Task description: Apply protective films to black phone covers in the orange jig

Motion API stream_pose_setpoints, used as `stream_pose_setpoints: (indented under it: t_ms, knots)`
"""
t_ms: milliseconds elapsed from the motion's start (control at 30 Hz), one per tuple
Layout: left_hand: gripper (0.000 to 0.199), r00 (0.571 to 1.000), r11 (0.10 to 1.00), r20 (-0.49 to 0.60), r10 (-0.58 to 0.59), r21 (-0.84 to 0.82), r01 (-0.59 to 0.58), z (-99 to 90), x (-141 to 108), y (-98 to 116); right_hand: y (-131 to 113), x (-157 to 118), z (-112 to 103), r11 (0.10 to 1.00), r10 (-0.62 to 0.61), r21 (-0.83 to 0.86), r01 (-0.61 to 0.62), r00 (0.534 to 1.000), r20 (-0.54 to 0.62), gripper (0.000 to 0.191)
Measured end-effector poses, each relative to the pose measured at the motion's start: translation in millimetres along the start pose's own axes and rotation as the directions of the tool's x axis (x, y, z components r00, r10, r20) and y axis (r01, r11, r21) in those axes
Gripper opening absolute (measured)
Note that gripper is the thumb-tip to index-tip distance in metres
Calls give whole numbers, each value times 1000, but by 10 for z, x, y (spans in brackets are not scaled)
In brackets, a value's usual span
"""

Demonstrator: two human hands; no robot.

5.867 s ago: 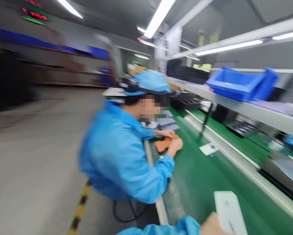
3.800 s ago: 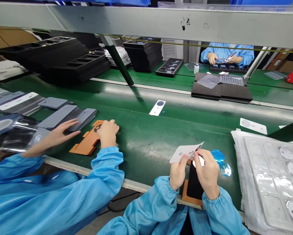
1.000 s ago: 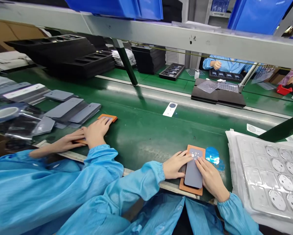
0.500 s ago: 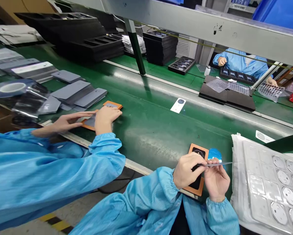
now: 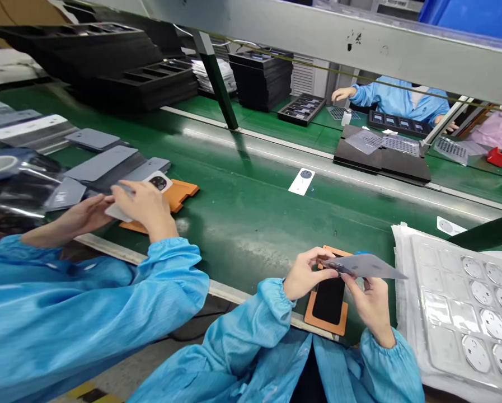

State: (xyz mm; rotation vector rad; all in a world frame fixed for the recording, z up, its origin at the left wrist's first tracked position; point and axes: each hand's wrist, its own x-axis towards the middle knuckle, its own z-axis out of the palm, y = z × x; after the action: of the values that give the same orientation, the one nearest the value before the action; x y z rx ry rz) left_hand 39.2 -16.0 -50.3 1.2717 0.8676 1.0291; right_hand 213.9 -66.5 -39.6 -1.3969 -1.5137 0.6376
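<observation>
A thin grey phone back cover (image 5: 366, 266) is tilted in the air between my two hands. My left hand (image 5: 307, 274) pinches its left end, where a dark part shows by the fingertips; what that part is I cannot tell. My right hand (image 5: 370, 305) grips the cover from below, thumb and fingers on its near edge. Under my hands an orange fixture (image 5: 313, 320) with a black recessed pad (image 5: 328, 302) lies at the bench's front edge. A blue film piece (image 5: 363, 253) is mostly hidden behind the cover.
To the right lies a clear tray (image 5: 439, 347) with several round white pieces. A white card (image 5: 301, 182) lies on the green bench. On my left a co-worker's hands (image 5: 144, 207) hold a pale phone cover over an orange fixture (image 5: 181, 193). Another person (image 5: 402, 101) sits across.
The cover has turned from edge-on to showing its face. My right hand has turned over from palm-up. The left co-worker has lifted a cover off the fixture.
</observation>
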Motion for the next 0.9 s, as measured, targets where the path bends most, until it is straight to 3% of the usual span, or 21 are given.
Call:
stream_pose_setpoints:
  t_ms: [133,267,367,500,600,667,700,767,833,900]
  knots:
    - [29,972,961,69,224,151,-233,-192,28,44,-182,65,-116,972,-215,-74,221,973,87,16]
    - [41,934,935,106,342,67,-349,-261,38,24,-234,73,-137,946,-319,-31,323,944,88,16]
    - [42,943,940,87,322,93,-329,-246,11,-55,-136,57,-85,959,-280,-25,283,955,95,14]
    - [36,991,969,9,136,206,-135,-225,120,-120,107,204,-11,995,-98,-1,98,990,103,19]
    - [32,994,950,56,90,295,-103,-299,529,7,259,645,-25,987,46,154,-53,998,47,30]
    - [49,996,896,49,74,434,-88,-417,958,160,332,1062,-49,945,142,304,-120,989,-50,39]
    - [52,998,835,-51,35,550,-1,-491,1197,236,366,1263,-53,923,189,357,-144,977,-95,42]
    - [50,984,768,-180,6,630,110,-641,1670,354,428,1555,-36,906,259,373,-200,959,-114,45]
    - [65,960,704,-280,-20,678,213,-760,2069,409,462,1593,14,912,290,322,-253,954,-71,43]
    - [77,930,652,-365,-40,696,301,-819,2346,411,434,1340,57,921,308,260,-292,951,-22,39]
